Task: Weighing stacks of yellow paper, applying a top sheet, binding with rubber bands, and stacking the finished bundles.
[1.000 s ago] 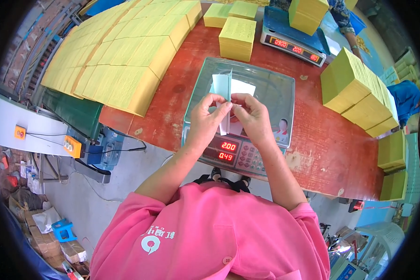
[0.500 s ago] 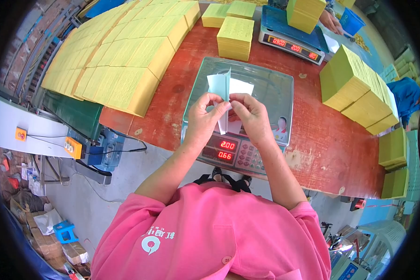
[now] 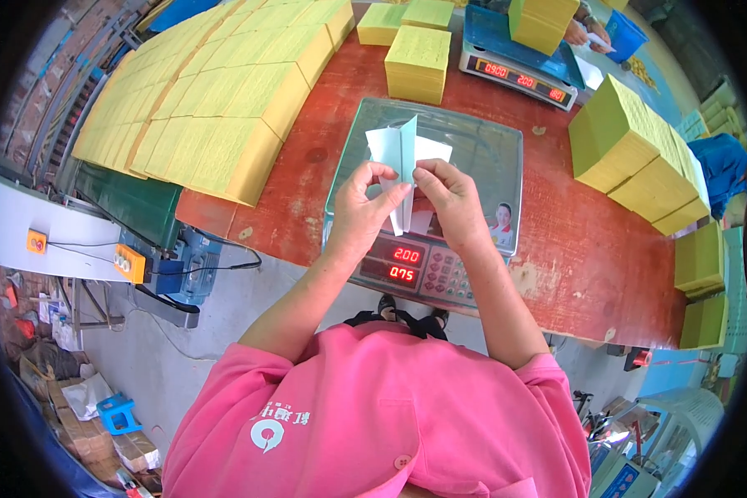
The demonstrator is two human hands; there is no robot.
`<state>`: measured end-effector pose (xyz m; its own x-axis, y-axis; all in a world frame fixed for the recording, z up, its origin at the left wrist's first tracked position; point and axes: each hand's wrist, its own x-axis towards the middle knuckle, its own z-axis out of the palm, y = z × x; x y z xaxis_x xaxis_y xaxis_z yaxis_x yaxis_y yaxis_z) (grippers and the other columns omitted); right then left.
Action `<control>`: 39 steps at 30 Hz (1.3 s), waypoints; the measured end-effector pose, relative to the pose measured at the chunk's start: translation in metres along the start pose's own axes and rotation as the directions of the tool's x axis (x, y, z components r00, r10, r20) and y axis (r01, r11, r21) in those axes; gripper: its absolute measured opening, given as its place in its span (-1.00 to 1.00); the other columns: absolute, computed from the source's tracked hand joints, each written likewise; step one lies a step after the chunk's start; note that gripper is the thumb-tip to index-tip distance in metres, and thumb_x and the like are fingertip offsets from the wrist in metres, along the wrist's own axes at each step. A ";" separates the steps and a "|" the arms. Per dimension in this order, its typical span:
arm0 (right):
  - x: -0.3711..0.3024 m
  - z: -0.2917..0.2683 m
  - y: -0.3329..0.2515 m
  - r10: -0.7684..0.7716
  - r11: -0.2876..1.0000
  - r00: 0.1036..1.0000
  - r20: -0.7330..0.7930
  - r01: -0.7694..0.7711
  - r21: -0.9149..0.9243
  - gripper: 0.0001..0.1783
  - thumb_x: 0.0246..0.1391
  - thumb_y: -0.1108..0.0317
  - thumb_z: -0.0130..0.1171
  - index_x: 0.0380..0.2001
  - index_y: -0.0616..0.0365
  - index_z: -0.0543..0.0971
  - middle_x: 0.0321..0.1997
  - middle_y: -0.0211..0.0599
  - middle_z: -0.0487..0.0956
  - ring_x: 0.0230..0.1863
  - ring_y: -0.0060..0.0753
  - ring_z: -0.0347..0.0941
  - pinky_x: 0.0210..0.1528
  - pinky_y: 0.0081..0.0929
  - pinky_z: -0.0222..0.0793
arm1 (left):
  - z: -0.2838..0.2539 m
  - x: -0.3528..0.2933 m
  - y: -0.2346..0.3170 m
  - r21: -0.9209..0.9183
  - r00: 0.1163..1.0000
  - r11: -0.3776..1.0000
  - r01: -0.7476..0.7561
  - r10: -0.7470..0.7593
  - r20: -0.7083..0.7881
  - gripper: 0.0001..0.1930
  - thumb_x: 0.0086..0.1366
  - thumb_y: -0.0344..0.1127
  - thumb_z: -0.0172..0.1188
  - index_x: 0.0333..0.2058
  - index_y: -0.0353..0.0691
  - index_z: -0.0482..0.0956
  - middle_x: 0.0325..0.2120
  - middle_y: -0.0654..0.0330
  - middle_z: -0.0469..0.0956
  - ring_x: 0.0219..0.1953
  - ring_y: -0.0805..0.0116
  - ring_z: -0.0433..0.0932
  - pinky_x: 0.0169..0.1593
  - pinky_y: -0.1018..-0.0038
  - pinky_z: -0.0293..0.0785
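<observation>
A thin pale-blue and white folded paper is held upright above the scale, its halves slightly spread. My left hand pinches its left side between thumb and fingers. On its right edge, thumb and fingertips of my right hand are closed. Beneath both hands lies the clear-topped platform of a digital scale with a lit red display. More white paper shows behind the folded piece; whether it rests on the platform I cannot tell.
Stacked yellow paper blocks fill the table's left side, and more blocks line the right. Single stacks stand beyond my scale. A second scale bears a yellow stack; a co-worker's hands are beside it. The table is red.
The folded paper has opened a little wider, and my right hand has shifted slightly right. My scale's reading has changed. The co-worker's hands now show a white paper.
</observation>
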<state>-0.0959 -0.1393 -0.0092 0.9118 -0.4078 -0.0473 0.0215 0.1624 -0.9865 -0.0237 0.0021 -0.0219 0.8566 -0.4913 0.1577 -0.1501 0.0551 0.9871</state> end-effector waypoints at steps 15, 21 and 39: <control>-0.002 0.003 0.001 0.002 1.000 1.000 -0.020 -0.001 0.008 -0.74 0.26 0.35 0.08 -0.14 0.35 0.56 -0.33 -0.33 0.58 -0.34 -0.59 0.50 -0.26 -0.57 0.46 | -0.003 0.001 -0.005 -0.007 0.999 0.999 -0.045 0.045 0.011 -0.71 0.19 -0.22 0.38 -0.28 -0.28 0.53 -0.36 0.27 0.52 -0.28 0.54 0.44 -0.21 0.57 0.41; -0.002 0.000 0.003 -0.019 0.998 0.999 -0.044 0.016 -0.066 -0.75 0.25 0.35 0.08 -0.16 0.35 0.57 -0.36 -0.36 0.58 -0.34 -0.62 0.46 -0.25 -0.59 0.40 | -0.004 -0.001 0.004 0.005 0.997 0.999 0.040 -0.040 0.069 -0.78 0.24 -0.29 0.32 -0.23 -0.23 0.51 -0.33 0.34 0.47 -0.25 0.60 0.39 -0.16 0.64 0.34; -0.005 0.007 -0.007 0.019 0.999 0.999 -0.050 -0.021 -0.032 -0.74 0.23 0.36 0.11 -0.15 0.38 0.55 -0.33 -0.26 0.60 -0.36 -0.54 0.54 -0.27 -0.55 0.49 | -0.004 -0.001 0.003 0.085 0.997 0.996 -0.026 0.020 0.068 -0.74 0.20 -0.30 0.35 -0.22 -0.26 0.51 -0.31 0.26 0.51 -0.24 0.55 0.45 -0.20 0.58 0.41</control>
<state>-0.0978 -0.1326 -0.0014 0.8905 -0.4489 -0.0738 -0.0104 0.1422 -0.9898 -0.0228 0.0065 -0.0192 0.8176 -0.5483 0.1756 -0.2141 -0.0064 0.9768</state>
